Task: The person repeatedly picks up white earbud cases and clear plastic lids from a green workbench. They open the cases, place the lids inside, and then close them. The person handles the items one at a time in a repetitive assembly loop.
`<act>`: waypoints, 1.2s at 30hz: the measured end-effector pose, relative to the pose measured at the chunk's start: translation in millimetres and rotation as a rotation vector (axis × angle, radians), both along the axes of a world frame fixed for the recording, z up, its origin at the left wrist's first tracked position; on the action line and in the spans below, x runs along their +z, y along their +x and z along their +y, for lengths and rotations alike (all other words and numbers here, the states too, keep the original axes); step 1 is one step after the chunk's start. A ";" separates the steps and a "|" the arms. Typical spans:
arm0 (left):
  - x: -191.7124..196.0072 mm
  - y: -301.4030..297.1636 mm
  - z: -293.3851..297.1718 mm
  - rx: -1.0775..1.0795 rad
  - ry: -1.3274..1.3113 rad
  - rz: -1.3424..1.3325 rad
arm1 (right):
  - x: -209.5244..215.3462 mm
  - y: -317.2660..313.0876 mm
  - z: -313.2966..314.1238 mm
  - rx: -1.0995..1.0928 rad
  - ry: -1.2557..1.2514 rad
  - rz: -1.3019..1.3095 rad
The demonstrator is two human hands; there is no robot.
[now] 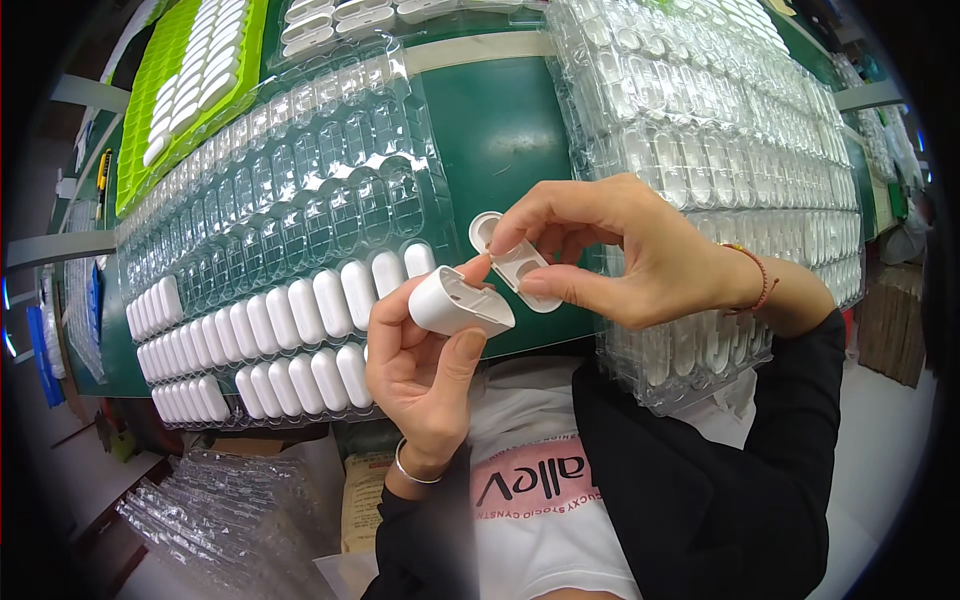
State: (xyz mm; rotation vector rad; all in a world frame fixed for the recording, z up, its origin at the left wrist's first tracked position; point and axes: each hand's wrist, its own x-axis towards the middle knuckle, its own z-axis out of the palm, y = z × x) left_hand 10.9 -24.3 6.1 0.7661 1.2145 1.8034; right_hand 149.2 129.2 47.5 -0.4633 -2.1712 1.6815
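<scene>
The left hand (420,380) gripped a white shell (440,308), its thumb on the near side and its other fingers wrapped around the left and far sides. The shell was tilted, with its hollow opening turned up toward the right hand (650,250). That hand pinched a long white piece (520,262) with rounded ends between thumb and index finger, just to the right of the shell's opening. Whether the two parts touched could not be told.

Both parts were held up over the near edge of the green desk (500,130). To the left, a clear tray (300,205) carried rows of white oval pieces (305,308) in its near compartments; a stack of clear trays (630,370) stood to the right, and a bright green tray (150,130) lay at the far left.

The step in hand appeared to be close two-handed work on the shell and the long piece. The next move seemed to call for a steady left grip, the opening kept in sight, and a light right pinch that could turn the piece finely without slipping.
</scene>
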 end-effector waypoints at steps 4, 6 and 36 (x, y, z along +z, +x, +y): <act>-0.2 -0.8 0.6 -0.002 0.011 -0.046 | 0.5 0.0 -1.9 -0.033 -0.043 -0.026; -0.5 -3.0 -0.8 0.000 0.015 -0.081 | 0.1 -0.9 -2.0 -0.041 -0.018 -0.027; 2.0 1.2 13.5 -0.111 -0.073 -0.293 | -9.5 0.8 -13.2 -0.169 0.664 0.049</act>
